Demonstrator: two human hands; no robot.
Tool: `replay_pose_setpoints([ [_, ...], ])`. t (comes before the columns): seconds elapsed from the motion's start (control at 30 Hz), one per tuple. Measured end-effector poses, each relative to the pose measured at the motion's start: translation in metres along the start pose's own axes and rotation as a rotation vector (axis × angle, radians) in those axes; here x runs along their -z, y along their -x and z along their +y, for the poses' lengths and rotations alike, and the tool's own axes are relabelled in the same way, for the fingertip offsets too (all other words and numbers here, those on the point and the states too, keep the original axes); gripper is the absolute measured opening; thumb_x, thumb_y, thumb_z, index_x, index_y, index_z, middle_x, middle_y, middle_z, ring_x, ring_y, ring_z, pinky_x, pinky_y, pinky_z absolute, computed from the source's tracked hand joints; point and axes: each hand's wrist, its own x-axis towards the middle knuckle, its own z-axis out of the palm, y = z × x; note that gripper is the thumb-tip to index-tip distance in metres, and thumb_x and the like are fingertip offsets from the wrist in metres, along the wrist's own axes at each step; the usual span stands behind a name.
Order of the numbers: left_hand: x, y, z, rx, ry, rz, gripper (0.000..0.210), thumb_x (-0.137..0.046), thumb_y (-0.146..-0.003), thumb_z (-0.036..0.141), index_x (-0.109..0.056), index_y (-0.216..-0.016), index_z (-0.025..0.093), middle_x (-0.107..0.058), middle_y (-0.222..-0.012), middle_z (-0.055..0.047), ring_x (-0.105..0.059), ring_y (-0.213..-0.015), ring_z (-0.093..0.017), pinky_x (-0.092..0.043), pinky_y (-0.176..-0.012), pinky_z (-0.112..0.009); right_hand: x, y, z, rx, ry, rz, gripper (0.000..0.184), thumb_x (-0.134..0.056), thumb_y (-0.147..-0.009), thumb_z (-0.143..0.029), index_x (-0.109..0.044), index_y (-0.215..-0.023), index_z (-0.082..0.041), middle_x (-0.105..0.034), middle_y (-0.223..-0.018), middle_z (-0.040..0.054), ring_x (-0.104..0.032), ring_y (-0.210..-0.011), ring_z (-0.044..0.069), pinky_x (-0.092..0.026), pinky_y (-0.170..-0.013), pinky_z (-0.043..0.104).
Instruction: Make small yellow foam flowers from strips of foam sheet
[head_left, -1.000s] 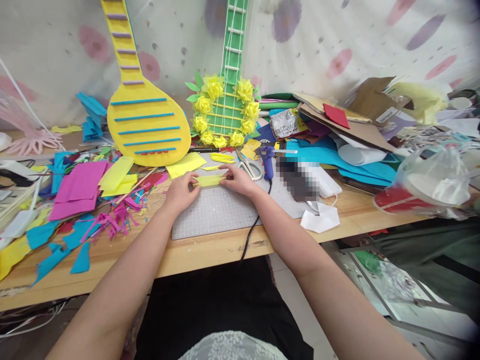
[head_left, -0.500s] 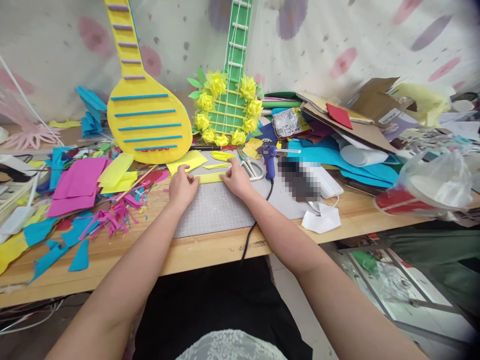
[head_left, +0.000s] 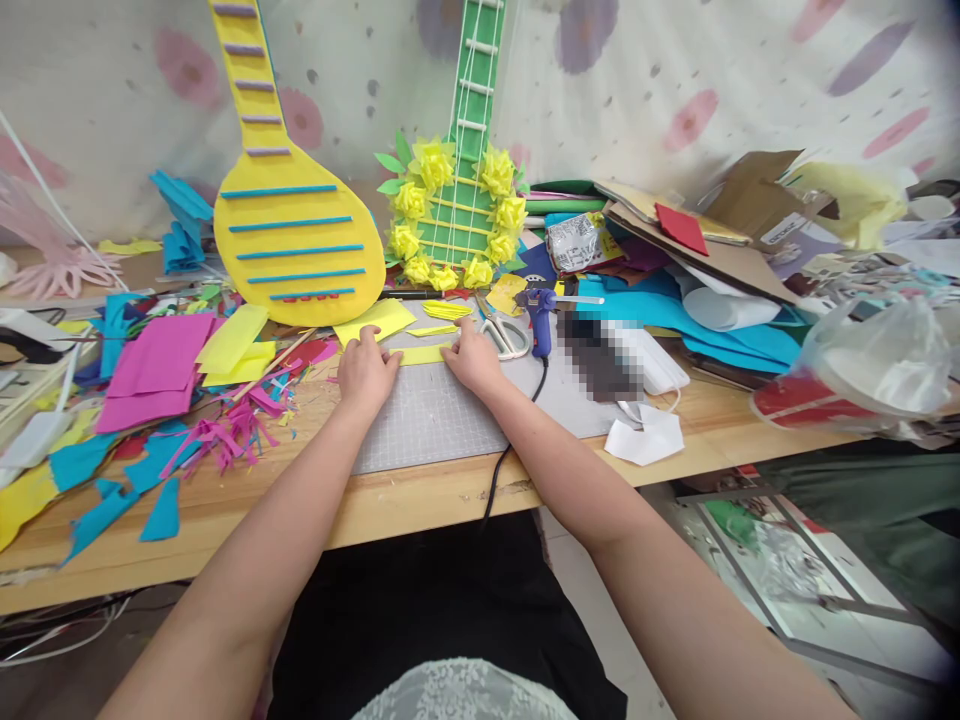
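A narrow yellow paper strip point(head_left: 422, 355) lies level between my hands, low over the grey cutting mat point(head_left: 427, 415). My left hand point(head_left: 367, 372) is closed on its left end, and my right hand point(head_left: 472, 358) pinches the right end; the fingertips partly hide both ends. Just behind it are a yellow sheet point(head_left: 379, 322) and a bundle of thin yellow strips point(head_left: 448, 311). White-handled scissors point(head_left: 506, 340) rest beside my right hand, next to a purple glue gun point(head_left: 538, 318) with a clear glue stick.
A yellow paper lute shape point(head_left: 300, 235) and a green one with yellow flowers point(head_left: 461, 215) lean at the back. Pink sheets point(head_left: 154, 370) and scraps cover the left. Blue paper point(head_left: 660, 315), cardboard point(head_left: 750, 205) and a bagged cup point(head_left: 847, 390) crowd the right. The glue gun's cord point(head_left: 501, 468) hangs over the edge.
Both hands keep their hold on the yellow strip and have barely moved. The whole view has shifted very slightly.
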Motion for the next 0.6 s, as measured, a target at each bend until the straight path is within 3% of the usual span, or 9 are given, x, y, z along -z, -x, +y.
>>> replay_pose_setpoints([
  [0.6,-0.0025,-0.0033,-0.0012,0.001,-0.036,0.018,0.033,-0.063,-0.073,0.03,-0.048,-0.101,0.022,-0.063,-0.075,-0.005,-0.057,-0.097,-0.028,-0.043,-0.081,-0.04,-0.0013,-0.0002,-0.0012,0.0,0.032,-0.003,0.04,-0.046,-0.079,-0.021,-0.042,-0.118,-0.013,-0.064,-0.092,0.0125,-0.058,-0.09,0.027,-0.044,-0.079,0.038],
])
